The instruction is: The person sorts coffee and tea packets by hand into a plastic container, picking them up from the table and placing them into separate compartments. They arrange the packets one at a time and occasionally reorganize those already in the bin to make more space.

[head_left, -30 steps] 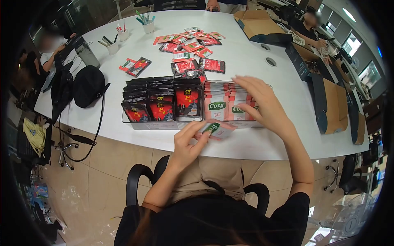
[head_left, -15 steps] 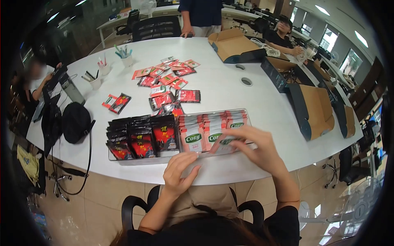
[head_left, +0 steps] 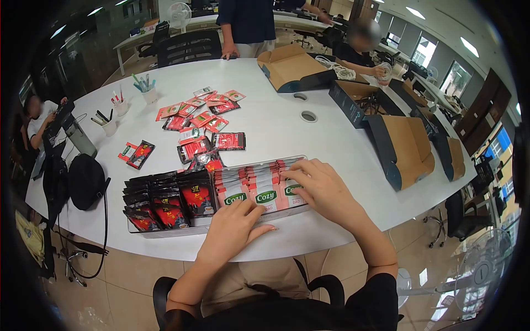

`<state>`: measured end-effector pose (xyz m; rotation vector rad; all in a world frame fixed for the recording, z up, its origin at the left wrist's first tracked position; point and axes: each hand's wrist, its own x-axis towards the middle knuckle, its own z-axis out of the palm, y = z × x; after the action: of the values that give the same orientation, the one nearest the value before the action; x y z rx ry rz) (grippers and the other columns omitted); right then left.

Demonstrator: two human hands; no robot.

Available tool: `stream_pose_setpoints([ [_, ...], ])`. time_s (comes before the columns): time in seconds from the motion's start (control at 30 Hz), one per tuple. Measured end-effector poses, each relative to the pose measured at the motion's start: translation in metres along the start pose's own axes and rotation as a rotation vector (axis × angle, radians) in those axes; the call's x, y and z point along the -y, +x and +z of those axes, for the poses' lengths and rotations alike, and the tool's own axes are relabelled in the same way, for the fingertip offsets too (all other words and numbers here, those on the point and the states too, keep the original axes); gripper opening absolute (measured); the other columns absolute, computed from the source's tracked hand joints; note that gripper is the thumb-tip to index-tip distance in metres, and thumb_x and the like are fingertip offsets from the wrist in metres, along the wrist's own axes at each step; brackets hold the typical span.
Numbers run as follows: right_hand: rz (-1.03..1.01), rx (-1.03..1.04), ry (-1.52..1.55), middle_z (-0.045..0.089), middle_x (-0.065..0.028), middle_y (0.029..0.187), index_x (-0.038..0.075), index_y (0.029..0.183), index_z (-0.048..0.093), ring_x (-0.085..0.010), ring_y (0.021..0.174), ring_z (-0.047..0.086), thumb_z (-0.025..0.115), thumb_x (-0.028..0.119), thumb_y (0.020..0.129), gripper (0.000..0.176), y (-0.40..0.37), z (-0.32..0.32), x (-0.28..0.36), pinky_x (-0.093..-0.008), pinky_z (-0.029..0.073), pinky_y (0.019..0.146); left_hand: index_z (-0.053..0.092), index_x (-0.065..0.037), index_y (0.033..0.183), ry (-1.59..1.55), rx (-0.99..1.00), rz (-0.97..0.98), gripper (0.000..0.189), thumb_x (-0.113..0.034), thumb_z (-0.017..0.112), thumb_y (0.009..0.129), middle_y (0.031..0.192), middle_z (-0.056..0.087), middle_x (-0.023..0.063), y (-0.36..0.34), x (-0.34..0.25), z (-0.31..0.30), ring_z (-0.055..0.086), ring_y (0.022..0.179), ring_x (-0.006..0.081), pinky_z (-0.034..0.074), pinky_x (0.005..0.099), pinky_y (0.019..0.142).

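A clear tray (head_left: 212,225) near the table's front edge holds black and red sachets (head_left: 165,201) on its left side and pink and white Cozy sachets (head_left: 266,196) on its right. My left hand (head_left: 234,226) is at the tray's front edge beside the Cozy sachets, fingers apart with nothing held. Over the rightmost Cozy row, my right hand (head_left: 317,185) has its fingertips on the sachets, thumb and fingers apart. Beyond the tray lies a loose spread of red sachets (head_left: 228,141), some overlapping. Two more sachets (head_left: 140,154) lie to the left.
Pen cups (head_left: 149,95) stand at the back left. A black bag (head_left: 88,181) and a bottle (head_left: 80,138) are at the left edge. Opened cardboard boxes (head_left: 406,146) line the right side. One person (head_left: 247,22) stands behind the table; others sit at both sides.
The sachet that was in my right hand is now among the Cozy row. My left hand has moved against the tray's front. The camera view has shifted, and the seated person's head at right has turned.
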<state>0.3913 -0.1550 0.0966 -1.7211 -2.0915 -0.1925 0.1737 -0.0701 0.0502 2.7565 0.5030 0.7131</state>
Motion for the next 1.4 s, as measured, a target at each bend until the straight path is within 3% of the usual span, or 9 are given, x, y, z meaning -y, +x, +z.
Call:
stream_pose_setpoints([
  [0.03, -0.038, -0.044, 0.011, 0.059, -0.0074, 0.097, 0.009, 0.111, 0.063, -0.0275, 0.088, 0.056, 0.069, 0.010, 0.077, 0.034, 0.001, -0.001, 0.001, -0.0384, 0.045, 0.079, 0.065, -0.005, 0.102, 0.002, 0.010, 0.004, 0.041, -0.040, 0.067, 0.080, 0.095, 0.061, 0.0074, 0.001, 0.000, 0.000, 0.060, 0.086, 0.0251, 0.048, 0.0365, 0.073],
  [0.17, 0.007, 0.285, 0.099, 0.064, -0.0107, 0.093, 0.010, 0.107, 0.065, -0.0293, 0.088, 0.061, 0.061, 0.028, 0.087, 0.027, -0.003, 0.000, 0.010, -0.0390, 0.048, 0.078, 0.066, -0.005, 0.093, 0.028, 0.008, 0.033, 0.044, -0.047, 0.064, 0.082, 0.085, 0.059, 0.0079, 0.002, 0.003, 0.004, 0.061, 0.082, 0.0241, 0.048, 0.0358, 0.068],
  [0.43, 0.042, 0.579, 0.180, 0.067, -0.0147, 0.093, 0.013, 0.116, 0.064, -0.0325, 0.083, 0.065, 0.046, 0.056, 0.092, 0.052, 0.001, 0.010, 0.009, -0.0430, 0.052, 0.075, 0.069, -0.005, 0.100, 0.008, 0.186, -0.080, 0.041, -0.041, 0.067, 0.080, 0.091, 0.062, 0.0082, 0.008, 0.002, -0.004, 0.062, 0.086, 0.0256, 0.050, 0.0366, 0.072],
  [0.73, 0.011, 0.595, 0.145, 0.064, -0.0199, 0.102, 0.017, 0.133, 0.052, -0.0349, 0.091, 0.064, 0.044, 0.063, 0.090, 0.063, 0.001, 0.017, -0.003, -0.0442, 0.050, 0.081, 0.069, -0.004, 0.101, 0.055, 0.130, -0.093, 0.046, -0.044, 0.069, 0.077, 0.087, 0.059, 0.0070, 0.009, 0.004, 0.006, 0.060, 0.083, 0.0233, 0.050, 0.0357, 0.069],
  [1.03, 0.026, 0.651, 0.147, 0.062, -0.0200, 0.108, 0.016, 0.135, 0.051, -0.0349, 0.097, 0.062, 0.045, 0.064, 0.088, 0.067, 0.004, 0.015, -0.002, -0.0434, 0.049, 0.083, 0.068, -0.003, 0.099, 0.062, 0.097, -0.075, 0.044, -0.039, 0.071, 0.075, 0.087, 0.057, 0.0068, 0.009, 0.003, 0.006, 0.060, 0.082, 0.0230, 0.050, 0.0355, 0.068],
  [1.13, 0.027, 0.484, 0.196, 0.063, -0.0174, 0.104, 0.012, 0.129, 0.055, -0.0337, 0.093, 0.062, 0.050, 0.057, 0.089, 0.060, -0.005, 0.013, 0.005, -0.0430, 0.049, 0.081, 0.067, -0.003, 0.099, 0.069, 0.053, -0.060, 0.039, -0.034, 0.072, 0.076, 0.089, 0.057, 0.0068, 0.009, -0.001, 0.003, 0.058, 0.087, 0.0230, 0.048, 0.0354, 0.071],
  [1.23, 0.044, 0.146, 0.236, 0.063, -0.0159, 0.101, 0.009, 0.121, 0.058, -0.0326, 0.088, 0.062, 0.056, 0.047, 0.090, 0.050, -0.024, 0.019, 0.019, -0.0420, 0.046, 0.084, 0.067, -0.006, 0.101, 0.107, -0.086, -0.008, 0.036, -0.027, 0.074, 0.073, 0.094, 0.060, 0.0050, 0.005, -0.004, 0.008, 0.058, 0.091, 0.0230, 0.045, 0.0372, 0.078],
  [1.27, 0.096, 0.108, 0.203, 0.063, -0.0119, 0.109, 0.009, 0.120, 0.061, -0.0298, 0.102, 0.059, 0.065, 0.035, 0.086, 0.042, -0.028, 0.021, 0.025, -0.0382, 0.044, 0.093, 0.067, -0.007, 0.103, 0.116, -0.153, 0.015, 0.037, -0.024, 0.076, 0.071, 0.096, 0.061, 0.0041, 0.004, -0.006, 0.011, 0.058, 0.091, 0.0231, 0.043, 0.0381, 0.081],
  [1.4, 0.120, -0.411, 0.108, 0.062, -0.0061, 0.102, 0.007, 0.104, 0.066, -0.0244, 0.104, 0.056, 0.073, 0.021, 0.077, 0.031, -0.043, 0.051, 0.036, -0.0406, 0.043, 0.091, 0.067, -0.009, 0.108, 0.184, -0.332, 0.047, 0.038, -0.015, 0.075, 0.071, 0.098, 0.062, 0.0034, -0.009, -0.005, 0.033, 0.056, 0.093, 0.0229, 0.037, 0.0408, 0.087],
])
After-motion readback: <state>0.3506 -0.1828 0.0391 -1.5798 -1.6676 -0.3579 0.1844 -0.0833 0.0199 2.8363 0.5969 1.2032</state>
